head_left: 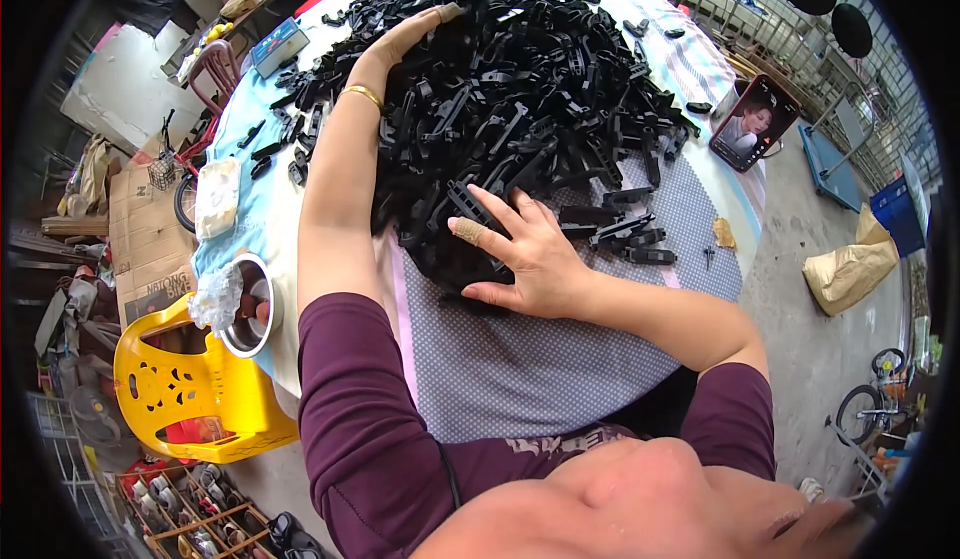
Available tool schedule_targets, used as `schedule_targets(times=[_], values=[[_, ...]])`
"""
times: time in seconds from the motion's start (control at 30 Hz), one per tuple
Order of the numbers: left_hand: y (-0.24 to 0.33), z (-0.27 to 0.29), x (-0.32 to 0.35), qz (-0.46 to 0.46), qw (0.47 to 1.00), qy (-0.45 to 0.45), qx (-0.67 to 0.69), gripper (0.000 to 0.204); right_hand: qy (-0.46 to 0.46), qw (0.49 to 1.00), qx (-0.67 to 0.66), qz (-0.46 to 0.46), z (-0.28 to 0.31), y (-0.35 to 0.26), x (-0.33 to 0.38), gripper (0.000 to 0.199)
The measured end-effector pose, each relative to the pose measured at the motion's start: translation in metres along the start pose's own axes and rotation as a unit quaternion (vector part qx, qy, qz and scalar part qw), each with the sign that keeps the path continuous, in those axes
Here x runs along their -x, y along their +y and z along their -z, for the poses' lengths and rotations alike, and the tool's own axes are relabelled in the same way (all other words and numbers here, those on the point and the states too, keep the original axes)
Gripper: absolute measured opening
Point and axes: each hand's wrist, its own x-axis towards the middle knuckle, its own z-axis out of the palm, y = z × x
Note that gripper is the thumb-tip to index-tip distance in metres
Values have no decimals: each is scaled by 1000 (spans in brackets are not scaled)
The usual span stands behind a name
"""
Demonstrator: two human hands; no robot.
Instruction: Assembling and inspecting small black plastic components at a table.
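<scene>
A large heap of small black plastic clip-like pieces covers the far half of the cloth-covered round table. My left hand reaches along the heap's far left side, its fingers stretched out over the pieces and partly lost among them; tape wraps a fingertip. At the near edge of the heap, my right hand lies with spread fingers against the pieces, tape around one finger. Neither hand grips a piece that I can see. Just right of it, several loose black pieces rest on the grey dotted cloth.
A phone stands upright at the table's right edge. On the left are a small blue box, a white block-like package and a metal bowl with crumpled plastic. A yellow plastic chair stands beside the table, near left.
</scene>
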Motion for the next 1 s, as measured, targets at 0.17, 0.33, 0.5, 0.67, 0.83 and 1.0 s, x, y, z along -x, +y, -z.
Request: schedule_targets(times=[0.17, 0.33, 0.5, 0.67, 0.83, 1.0], values=[[69, -47, 15, 0, 995, -99, -5, 63, 0, 998, 34, 50, -1, -10, 0, 58], [123, -96, 40, -26, 982, -153, -105, 55, -1, 996, 51, 77, 3, -15, 5, 59], [130, -121, 68, -161, 940, -137, -267, 55, 68, 979, 81, 176, 32, -4, 9, 58], [146, -161, 132, -210, 863, -66, -455, 50, 268, 936, 189, 125, 93, 46, 14, 31], [164, -218, 188, -250, 841, 53, -476, 43, 279, 853, 248, -364, 171, 143, 92, 23], [169, -258, 235, -311, 856, -33, -412, 39, 64, 894, 125, -425, 179, 188, 186, 25]])
